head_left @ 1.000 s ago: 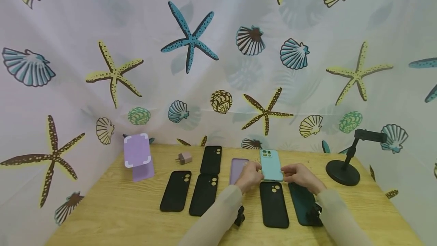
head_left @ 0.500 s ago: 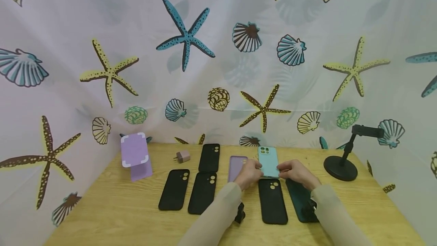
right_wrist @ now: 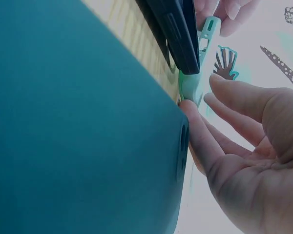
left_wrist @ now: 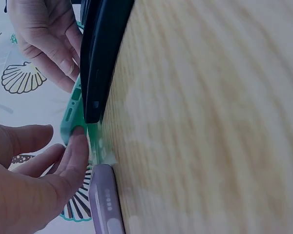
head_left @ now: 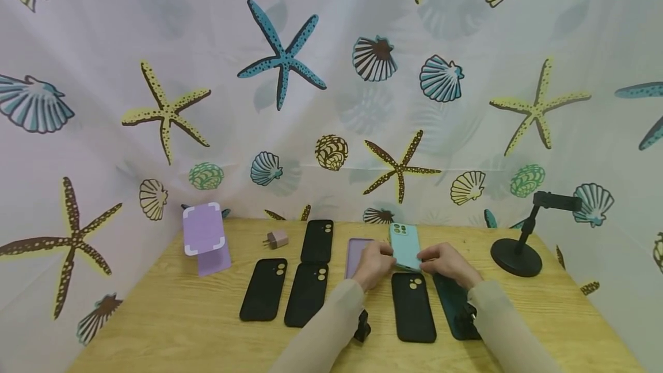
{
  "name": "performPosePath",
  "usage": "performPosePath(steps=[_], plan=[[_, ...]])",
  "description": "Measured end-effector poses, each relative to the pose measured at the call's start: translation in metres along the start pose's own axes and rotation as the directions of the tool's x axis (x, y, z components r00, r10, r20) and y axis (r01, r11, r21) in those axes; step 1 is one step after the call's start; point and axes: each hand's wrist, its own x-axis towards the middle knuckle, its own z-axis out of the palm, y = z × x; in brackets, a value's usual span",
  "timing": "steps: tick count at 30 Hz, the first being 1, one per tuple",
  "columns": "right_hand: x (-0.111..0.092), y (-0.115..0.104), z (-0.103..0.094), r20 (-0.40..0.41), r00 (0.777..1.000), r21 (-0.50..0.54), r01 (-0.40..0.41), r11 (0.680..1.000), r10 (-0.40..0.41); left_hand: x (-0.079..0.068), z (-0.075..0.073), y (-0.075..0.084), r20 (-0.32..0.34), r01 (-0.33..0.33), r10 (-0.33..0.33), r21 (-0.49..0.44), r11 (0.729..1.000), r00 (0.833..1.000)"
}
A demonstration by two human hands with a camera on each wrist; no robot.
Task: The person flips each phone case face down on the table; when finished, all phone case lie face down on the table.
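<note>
A turquoise phone case (head_left: 406,246) lies at the back between my two hands, its near edge tilted up. My left hand (head_left: 375,263) touches its near left corner; in the left wrist view the fingertips (left_wrist: 77,134) sit under that corner and the thumb is apart from it. Across from it my right hand (head_left: 448,262) touches the near right corner with its fingertips (right_wrist: 188,106), thumb also away from the case. Right in front lies a black phone case (head_left: 414,308). A dark teal case (head_left: 456,307) lies partly under my right wrist, and a lilac case (head_left: 357,255) is partly hidden by my left hand.
Several black cases (head_left: 263,289) lie on the left of the wooden table (head_left: 171,321). A pink charger plug (head_left: 277,239) and a purple stand (head_left: 204,232) are behind them. At the right stands a black stand (head_left: 517,257). A patterned curtain (head_left: 331,102) hangs behind.
The right hand has come in against the turquoise case. The case's near edge has risen and the case has shifted slightly left. The other cases lie as before.
</note>
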Motion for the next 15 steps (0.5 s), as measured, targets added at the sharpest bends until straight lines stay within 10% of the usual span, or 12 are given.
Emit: performPosePath(steps=[15], plan=[[0.018, -0.009, 0.015, 0.016, 1.000, 0.080, -0.007, 0.997, 0.005, 0.010, -0.003, 0.003, -0.042, 0.083, -0.095, -0.233, 0.969, 0.995]])
